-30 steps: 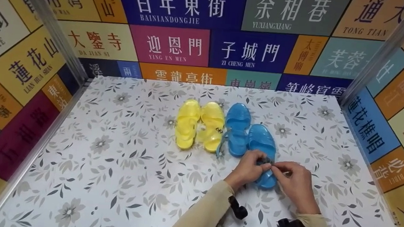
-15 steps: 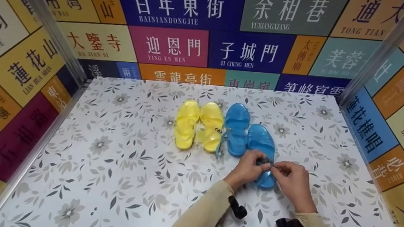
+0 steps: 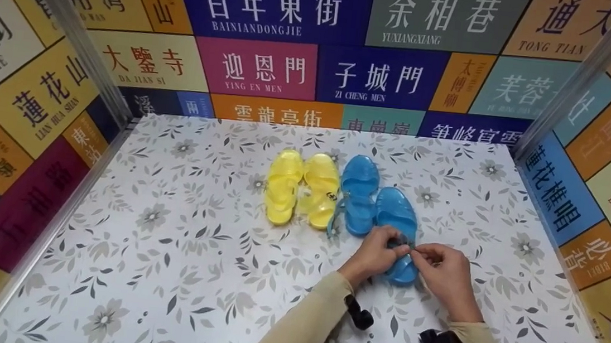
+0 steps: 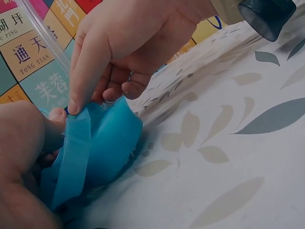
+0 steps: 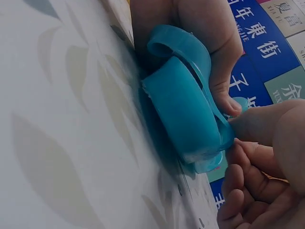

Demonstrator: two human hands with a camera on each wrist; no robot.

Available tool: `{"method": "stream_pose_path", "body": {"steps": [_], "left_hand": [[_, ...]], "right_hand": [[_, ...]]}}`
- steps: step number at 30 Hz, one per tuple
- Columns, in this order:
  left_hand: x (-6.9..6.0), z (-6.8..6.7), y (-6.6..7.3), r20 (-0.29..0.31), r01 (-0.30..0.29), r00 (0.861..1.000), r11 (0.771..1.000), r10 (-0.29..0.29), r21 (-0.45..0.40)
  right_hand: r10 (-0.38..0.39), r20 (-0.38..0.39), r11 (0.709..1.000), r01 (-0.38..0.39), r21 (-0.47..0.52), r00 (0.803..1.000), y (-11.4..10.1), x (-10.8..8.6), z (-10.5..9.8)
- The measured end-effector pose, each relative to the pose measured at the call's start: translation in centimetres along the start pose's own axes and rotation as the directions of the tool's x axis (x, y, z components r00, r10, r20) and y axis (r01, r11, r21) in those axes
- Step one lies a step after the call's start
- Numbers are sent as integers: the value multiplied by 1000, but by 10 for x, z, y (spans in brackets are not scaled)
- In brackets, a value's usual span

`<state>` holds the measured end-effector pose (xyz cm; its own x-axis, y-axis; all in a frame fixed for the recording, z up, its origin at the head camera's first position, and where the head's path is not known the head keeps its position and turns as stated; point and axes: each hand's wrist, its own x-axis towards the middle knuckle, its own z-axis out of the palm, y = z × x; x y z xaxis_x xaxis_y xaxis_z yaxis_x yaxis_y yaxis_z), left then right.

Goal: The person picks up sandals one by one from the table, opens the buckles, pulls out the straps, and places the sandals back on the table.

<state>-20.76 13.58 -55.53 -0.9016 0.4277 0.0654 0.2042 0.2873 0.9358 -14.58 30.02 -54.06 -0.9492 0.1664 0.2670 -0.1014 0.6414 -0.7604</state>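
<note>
A blue sandal (image 3: pixel 397 208) lies toe away on the patterned table, its heel end nearest the person. My left hand (image 3: pixel 375 255) grips this sandal's strap from the left side, thumb toward the buckle area. From the right, my right hand (image 3: pixel 446 269) pinches the strap's end between thumb and forefinger. In the right wrist view the blue strap (image 5: pixel 190 52) loops over the heel, and the right fingertips meet it at the side. The left wrist view shows the strap (image 4: pixel 74 152) between both hands. Fingers hide the fastening itself.
Left of the held sandal stands its blue mate (image 3: pixel 359 196), with a loose strap hanging at its left. Beside that are two yellow sandals (image 3: pixel 283 186) in a row. Walls with coloured signs (image 3: pixel 259 69) enclose the table (image 3: pixel 160 281) at the back and sides.
Both hands stay at the same spot on the blue sandal's strap, with hardly any visible movement. The other sandals keep their places.
</note>
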Motion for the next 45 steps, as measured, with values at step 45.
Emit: {"method": "stream_pose_path", "body": {"steps": [45], "left_hand": [[2,1,-1,25,-139,990,975,137,173]], "right_hand": [[37,-24,986,-33,161,999,1,2,7]]}}
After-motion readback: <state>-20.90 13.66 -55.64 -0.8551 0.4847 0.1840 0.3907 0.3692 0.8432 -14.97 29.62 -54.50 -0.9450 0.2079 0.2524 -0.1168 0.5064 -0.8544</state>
